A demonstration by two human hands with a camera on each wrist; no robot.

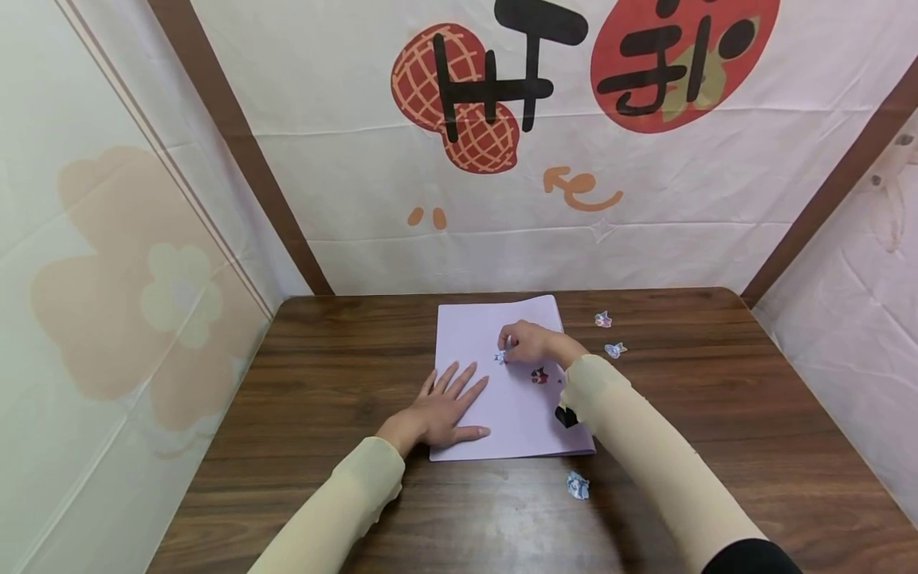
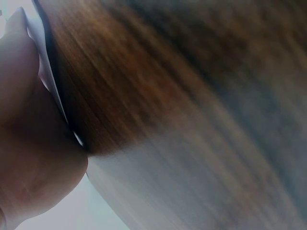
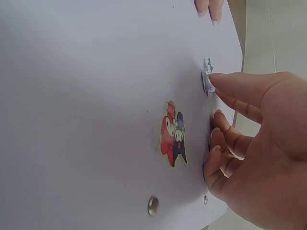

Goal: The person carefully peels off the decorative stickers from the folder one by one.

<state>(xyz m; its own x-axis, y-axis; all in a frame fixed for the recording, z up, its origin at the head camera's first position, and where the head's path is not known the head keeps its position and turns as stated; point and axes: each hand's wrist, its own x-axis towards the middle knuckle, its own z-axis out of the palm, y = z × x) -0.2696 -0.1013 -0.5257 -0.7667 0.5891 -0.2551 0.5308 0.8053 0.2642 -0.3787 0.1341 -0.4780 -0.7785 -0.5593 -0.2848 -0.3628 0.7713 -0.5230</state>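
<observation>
A pale lilac folder (image 1: 502, 414) with metal studs (image 3: 153, 206) along one side lies flat on the wooden table. My left hand (image 1: 441, 410) rests on its lower left part with the fingers spread. Above the middle of the folder, my right hand (image 1: 529, 343) pinches a small blue-and-white cartoon sticker (image 3: 206, 84) between thumb and forefinger, right at the surface. Whether the sticker's whole back touches the cover cannot be told. A red-and-black cartoon sticker (image 3: 174, 134) lies on the cover, below the right hand in the head view.
Two loose sticker pieces, one red and blue (image 1: 603, 320) and one blue (image 1: 615, 350), lie on the table right of the folder. Another bluish piece (image 1: 578, 485), crumpled-looking, lies near the folder's lower right corner. Behind the table (image 1: 344, 359) hangs a printed curtain (image 1: 344, 207).
</observation>
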